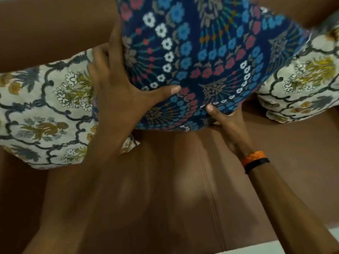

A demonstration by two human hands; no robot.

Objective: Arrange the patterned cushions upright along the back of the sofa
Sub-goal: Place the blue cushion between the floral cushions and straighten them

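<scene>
A navy cushion with blue, red and white flowers (207, 57) stands against the brown sofa back (55, 28) in the middle. My left hand (117, 88) grips its left edge, fingers behind it and thumb pressed on the front. My right hand (229, 123) holds its bottom edge from below, thumb on the front. A cream floral cushion (42, 114) leans at the left, partly behind my left hand. A second cream floral cushion (300, 88) sits at the right, its inner edge hidden by the navy cushion.
The brown sofa seat (165, 180) stretches below the cushions, with a seam running down its middle. A pale strip of floor (311, 239) shows at the bottom right. An orange and black band (254, 160) circles my right wrist.
</scene>
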